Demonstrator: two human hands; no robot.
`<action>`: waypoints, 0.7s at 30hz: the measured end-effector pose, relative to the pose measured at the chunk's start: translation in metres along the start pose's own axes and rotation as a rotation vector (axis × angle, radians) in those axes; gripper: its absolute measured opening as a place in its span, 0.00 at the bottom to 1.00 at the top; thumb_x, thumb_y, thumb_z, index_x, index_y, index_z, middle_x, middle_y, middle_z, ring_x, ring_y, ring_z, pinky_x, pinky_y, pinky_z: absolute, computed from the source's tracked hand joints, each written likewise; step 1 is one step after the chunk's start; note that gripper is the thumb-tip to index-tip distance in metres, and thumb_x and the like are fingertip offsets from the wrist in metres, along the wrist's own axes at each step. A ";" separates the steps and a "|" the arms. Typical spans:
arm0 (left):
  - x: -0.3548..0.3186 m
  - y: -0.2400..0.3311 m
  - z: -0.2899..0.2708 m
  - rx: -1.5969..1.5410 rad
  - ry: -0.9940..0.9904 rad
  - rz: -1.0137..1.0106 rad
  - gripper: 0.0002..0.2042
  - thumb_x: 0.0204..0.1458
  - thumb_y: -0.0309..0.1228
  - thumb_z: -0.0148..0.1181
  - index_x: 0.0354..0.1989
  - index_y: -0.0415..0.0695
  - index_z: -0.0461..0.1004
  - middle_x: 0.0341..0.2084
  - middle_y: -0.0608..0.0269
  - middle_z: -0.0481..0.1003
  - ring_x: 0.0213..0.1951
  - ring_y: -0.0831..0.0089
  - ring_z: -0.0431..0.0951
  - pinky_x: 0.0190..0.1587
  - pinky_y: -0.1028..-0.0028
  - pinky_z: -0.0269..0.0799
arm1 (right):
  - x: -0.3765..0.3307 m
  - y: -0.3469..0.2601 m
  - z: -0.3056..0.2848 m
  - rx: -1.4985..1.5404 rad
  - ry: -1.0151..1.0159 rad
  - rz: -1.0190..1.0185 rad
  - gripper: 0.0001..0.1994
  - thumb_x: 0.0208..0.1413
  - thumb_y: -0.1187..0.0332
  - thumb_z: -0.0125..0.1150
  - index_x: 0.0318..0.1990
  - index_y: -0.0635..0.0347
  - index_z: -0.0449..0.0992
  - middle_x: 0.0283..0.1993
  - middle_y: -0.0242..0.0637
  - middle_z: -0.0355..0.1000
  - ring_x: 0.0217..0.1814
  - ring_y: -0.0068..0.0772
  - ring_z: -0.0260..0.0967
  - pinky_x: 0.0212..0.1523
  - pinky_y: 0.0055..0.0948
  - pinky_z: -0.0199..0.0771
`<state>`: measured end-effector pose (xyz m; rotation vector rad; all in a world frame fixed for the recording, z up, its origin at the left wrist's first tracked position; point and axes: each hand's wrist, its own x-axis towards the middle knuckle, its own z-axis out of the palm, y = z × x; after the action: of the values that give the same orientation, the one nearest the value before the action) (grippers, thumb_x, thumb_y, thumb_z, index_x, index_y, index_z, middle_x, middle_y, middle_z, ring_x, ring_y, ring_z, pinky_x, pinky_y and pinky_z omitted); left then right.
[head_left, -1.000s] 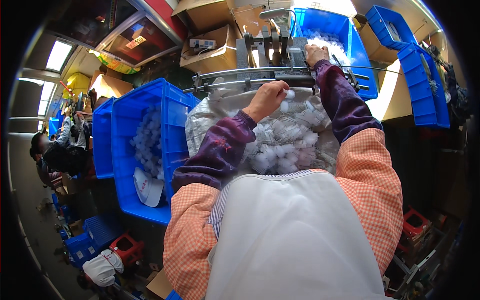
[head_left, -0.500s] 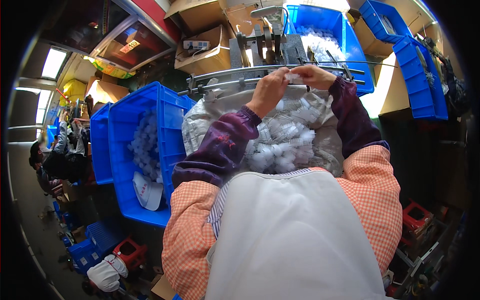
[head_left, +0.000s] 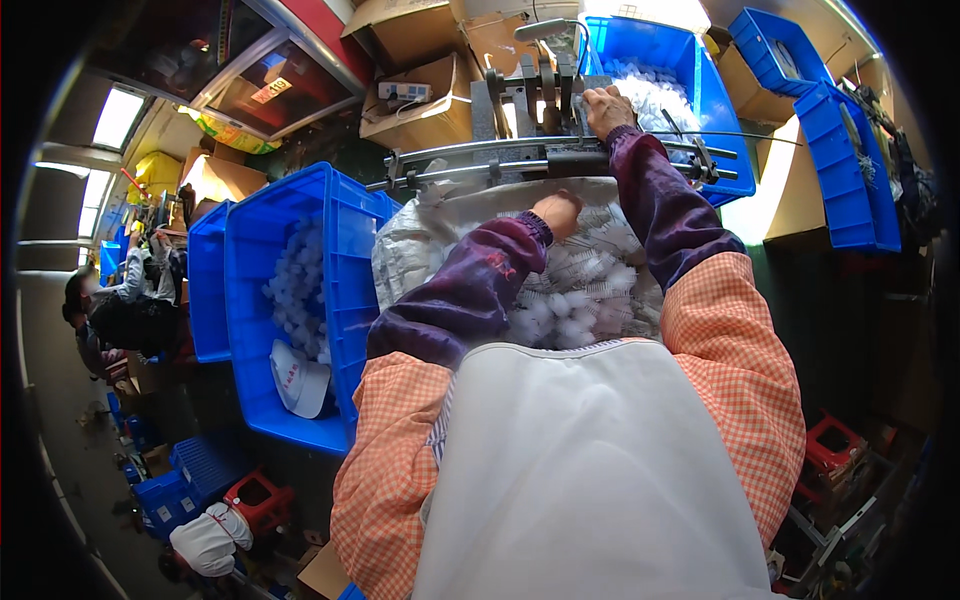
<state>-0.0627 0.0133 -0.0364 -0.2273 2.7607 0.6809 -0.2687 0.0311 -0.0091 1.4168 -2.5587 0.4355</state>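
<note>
Grip first: left hand (head_left: pixel 558 213) is curled, knuckles up, down in the heap of white brush-like pcs (head_left: pixel 590 285) at the far end of the sack; fingers are buried, so can't tell if it has hold of any. Right hand (head_left: pixel 608 107) is further off, fingers bent over the metal machine (head_left: pixel 540 95) just beyond the sack; whether it pinches a pc there is too small to tell.

Pcs are small, white, w/ a round bulb end and a thin bristly stem. They lie jumbled in the silver-grey sack (head_left: pixel 420 255), straight ahead of the person and just beyond the white apron (head_left: pixel 590 470). No common direction: long axes run every way, some stems pointing far, some left or right.

Two metal rails (head_left: pixel 470 160) run left-right across the far edge of the sack, between the two hands. Far right, behind the machine, a blue bin (head_left: pixel 715 95) holds more white pcs. Left of the sack, touching it, a big blue crate (head_left: pixel 345 250) w/ white pcs and a white cap (head_left: pixel 297 378) at its near end. Cardboard boxes (head_left: pixel 430 120) stand far left of the machine. Another person (head_left: pixel 120 300) sits well apart at far left.
</note>
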 end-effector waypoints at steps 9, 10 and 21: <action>-0.002 0.000 0.003 -0.007 0.093 -0.017 0.11 0.38 0.26 0.55 0.32 0.36 0.75 0.36 0.42 0.73 0.40 0.51 0.74 0.41 0.62 0.71 | 0.000 0.001 0.001 0.055 -0.024 0.007 0.11 0.53 0.58 0.48 0.39 0.51 0.72 0.41 0.33 0.70 0.51 0.39 0.60 0.49 0.38 0.56; -0.002 -0.001 0.002 -0.004 0.072 -0.014 0.10 0.38 0.26 0.55 0.30 0.36 0.75 0.36 0.42 0.73 0.40 0.51 0.74 0.41 0.62 0.71 | 0.001 0.002 0.002 0.075 -0.045 0.015 0.11 0.53 0.58 0.48 0.39 0.50 0.72 0.42 0.32 0.70 0.51 0.39 0.60 0.50 0.39 0.55; -0.006 -0.006 0.004 -0.148 0.148 -0.002 0.17 0.38 0.31 0.57 0.37 0.36 0.67 0.33 0.42 0.72 0.39 0.49 0.72 0.43 0.62 0.66 | -0.002 0.002 -0.013 -0.137 -0.114 0.263 0.15 0.49 0.56 0.51 0.44 0.45 0.73 0.48 0.31 0.68 0.56 0.36 0.56 0.55 0.45 0.46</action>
<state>-0.0553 0.0105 -0.0406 -0.3239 2.8506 0.9029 -0.2693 0.0379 0.0022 1.0945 -2.8183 0.2160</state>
